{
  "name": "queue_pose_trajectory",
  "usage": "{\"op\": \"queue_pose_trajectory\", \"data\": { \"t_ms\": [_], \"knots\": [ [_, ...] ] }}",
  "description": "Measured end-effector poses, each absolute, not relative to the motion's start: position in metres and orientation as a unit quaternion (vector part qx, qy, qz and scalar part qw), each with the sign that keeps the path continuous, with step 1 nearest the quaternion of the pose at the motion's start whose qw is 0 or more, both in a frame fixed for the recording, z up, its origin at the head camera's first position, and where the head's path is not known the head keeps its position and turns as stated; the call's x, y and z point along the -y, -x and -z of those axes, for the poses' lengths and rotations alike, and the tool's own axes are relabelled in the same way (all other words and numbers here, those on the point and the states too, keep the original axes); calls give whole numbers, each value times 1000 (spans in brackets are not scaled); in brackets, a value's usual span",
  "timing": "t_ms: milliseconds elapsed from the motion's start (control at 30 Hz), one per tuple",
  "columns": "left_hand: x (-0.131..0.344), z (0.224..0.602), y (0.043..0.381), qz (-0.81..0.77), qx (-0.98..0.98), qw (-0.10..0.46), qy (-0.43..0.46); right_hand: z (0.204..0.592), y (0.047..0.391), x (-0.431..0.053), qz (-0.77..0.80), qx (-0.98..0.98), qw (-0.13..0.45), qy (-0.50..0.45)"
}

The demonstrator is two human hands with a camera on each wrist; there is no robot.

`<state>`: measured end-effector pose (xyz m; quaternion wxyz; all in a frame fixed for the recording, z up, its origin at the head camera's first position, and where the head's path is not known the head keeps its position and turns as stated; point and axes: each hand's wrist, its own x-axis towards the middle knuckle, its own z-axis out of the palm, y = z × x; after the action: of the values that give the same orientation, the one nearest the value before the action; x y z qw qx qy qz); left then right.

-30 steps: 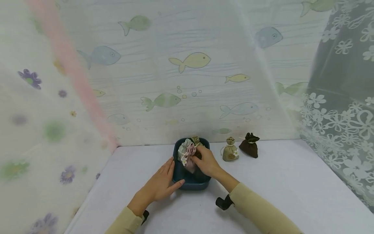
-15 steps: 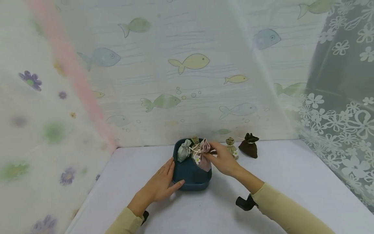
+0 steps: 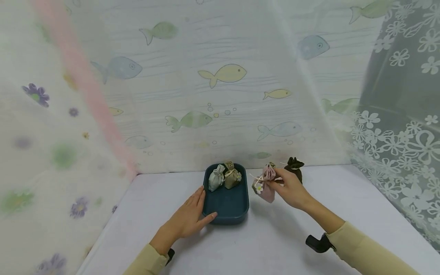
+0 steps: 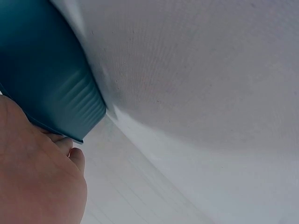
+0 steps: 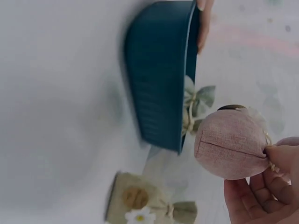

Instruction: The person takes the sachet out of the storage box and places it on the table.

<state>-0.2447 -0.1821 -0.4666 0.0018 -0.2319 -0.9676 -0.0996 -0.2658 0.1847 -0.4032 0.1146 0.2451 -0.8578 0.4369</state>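
Note:
My right hand (image 3: 291, 188) pinches a pink drawstring pouch (image 3: 266, 194) by its gathered neck, holding it over the table to the right of the blue basin (image 3: 225, 204). In the right wrist view the pouch's rounded bottom (image 5: 231, 144) faces the camera, with thumb and fingers at its neck. My left hand (image 3: 185, 218) rests along the basin's left side, fingers straight at the rim and thumb over the near left corner. Inside the basin, toward the back, a pale grey pouch (image 3: 216, 178) and a tan pouch (image 3: 232, 178) stand side by side.
A dark brown pouch (image 3: 294, 167) stands at the back right, partly behind my right hand. A beige pouch with a white flower (image 5: 149, 198) shows in the right wrist view; in the head view the pink pouch mostly hides it. A fish-patterned curtain (image 3: 220, 114) borders the white table.
My right hand has lifted the pink pouch out of the basin and carried it right, over the beige pouch's place. The left hand has stayed on the basin.

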Motion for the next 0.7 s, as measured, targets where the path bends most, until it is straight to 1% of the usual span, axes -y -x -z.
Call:
{"op": "queue_pose_trajectory", "data": {
  "t_ms": [400, 567, 700],
  "knots": [
    [182, 467, 244, 98, 968, 0, 229, 415, 271, -231, -423, 874, 128, -203],
    [182, 466, 243, 96, 968, 2, 232, 423, 276, -246, -410, 881, 145, -189],
    [182, 466, 244, 93, 968, 3, 232, 429, 281, -255, -409, 884, 143, -174]
  ]
}}
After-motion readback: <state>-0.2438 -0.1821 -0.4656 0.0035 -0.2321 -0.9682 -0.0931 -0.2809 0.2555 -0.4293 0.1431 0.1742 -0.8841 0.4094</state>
